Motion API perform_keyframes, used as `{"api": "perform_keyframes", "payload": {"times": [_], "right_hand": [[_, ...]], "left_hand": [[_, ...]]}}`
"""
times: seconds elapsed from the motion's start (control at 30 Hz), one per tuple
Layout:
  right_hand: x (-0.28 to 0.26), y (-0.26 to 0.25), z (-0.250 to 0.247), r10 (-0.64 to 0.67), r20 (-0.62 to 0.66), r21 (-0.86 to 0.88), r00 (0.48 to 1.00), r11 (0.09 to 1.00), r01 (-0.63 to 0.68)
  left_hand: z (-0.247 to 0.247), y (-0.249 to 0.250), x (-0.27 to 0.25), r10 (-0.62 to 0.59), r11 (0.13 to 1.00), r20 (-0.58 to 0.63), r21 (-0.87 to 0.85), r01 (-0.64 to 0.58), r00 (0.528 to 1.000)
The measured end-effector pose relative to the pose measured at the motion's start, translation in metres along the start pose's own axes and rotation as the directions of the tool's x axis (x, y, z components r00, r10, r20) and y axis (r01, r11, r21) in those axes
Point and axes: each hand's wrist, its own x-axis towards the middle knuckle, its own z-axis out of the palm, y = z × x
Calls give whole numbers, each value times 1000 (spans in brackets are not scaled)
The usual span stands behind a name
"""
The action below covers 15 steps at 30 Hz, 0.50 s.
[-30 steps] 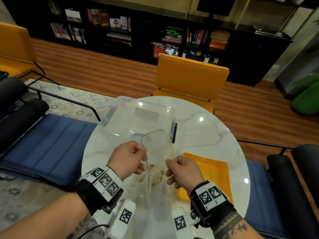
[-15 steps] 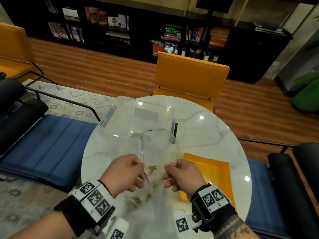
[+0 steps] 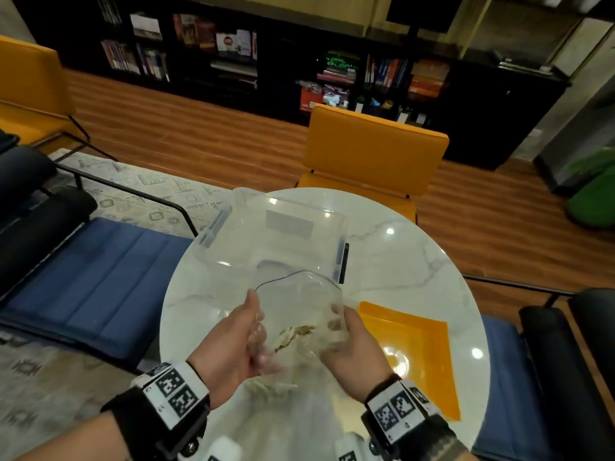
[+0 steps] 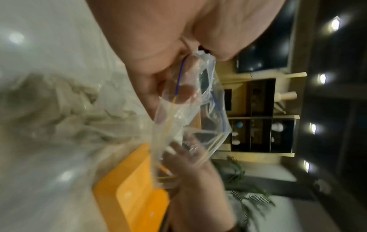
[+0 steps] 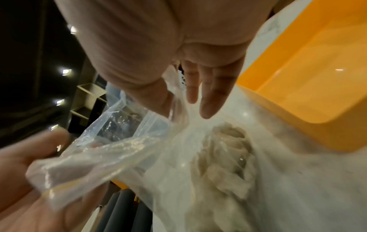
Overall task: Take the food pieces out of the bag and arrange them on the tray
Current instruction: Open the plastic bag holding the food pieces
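A clear zip bag (image 3: 299, 296) is held up over the near part of the white marble table (image 3: 416, 261), its mouth spread wide. Pale food pieces (image 3: 296, 332) lie in its lower part, also seen as food pieces (image 5: 224, 153) and food pieces (image 4: 69, 109). My left hand (image 3: 256, 327) pinches the bag's left rim by the blue zip line (image 4: 179, 78). My right hand (image 3: 337, 322) pinches the right rim between thumb and fingers (image 5: 206, 102). The orange tray (image 3: 416, 354) lies to the right of the bag, with nothing on it.
A clear plastic bin (image 3: 276, 234) stands on the table just beyond the bag. An orange chair (image 3: 372, 158) is at the far side. Blue and black seats (image 3: 86, 277) flank the table on both sides.
My hands have moved apart and turned their palms inward, pulling the bag's mouth from nearly closed to wide open. The food pieces inside now show.
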Motion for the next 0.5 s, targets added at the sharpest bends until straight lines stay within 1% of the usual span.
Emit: {"api": "perform_keyframes", "payload": {"times": [0.03,0.07,0.1,0.13,0.17,0.2,0.23,0.27,0.3,0.33,0.37,0.4,0.43,0.5], "right_hand": [[5,-4,2,-7,-17,35,1000,999,7],[10,-8,3,6,-20,108,1000,994,-4],[16,-10,4,46,-8,224,999,974,-43],[21,-14,3,104,28,385,994,917,-107],[25,-17,2,163,88,537,983,823,-185],[28,-19,0,198,163,656,967,710,-256],[31,-20,-2,212,227,732,950,606,-311],[32,-20,-3,210,280,782,937,517,-349],[31,-21,-3,212,314,811,925,447,-377],[31,-19,-2,225,341,829,913,387,-404],[29,-19,-1,241,357,836,902,348,-424],[27,-15,2,265,372,832,890,330,-446],[26,-10,4,298,390,812,871,336,-478],[25,0,8,360,418,754,834,375,-539]], "left_hand": [[0,0,0,29,993,20,111,-32,999],[-1,-2,0,71,972,35,220,-77,997],[-3,-3,2,106,940,41,321,-113,994],[-7,-5,6,123,908,27,399,-124,992],[-12,-6,9,121,889,-4,446,-107,993],[-18,-6,14,90,891,-36,449,-64,995],[-24,-4,17,38,921,-59,389,-12,998],[-31,-1,21,-20,962,-67,269,38,998],[-38,3,24,-70,991,-64,110,77,996],[-44,8,28,-100,993,-50,-63,97,994],[-51,12,31,-114,970,-29,-218,105,993],[-56,16,35,-117,939,-2,-325,110,993],[-57,19,37,-112,912,22,-394,112,993],[-49,24,37,-111,882,54,-454,123,992]]}}
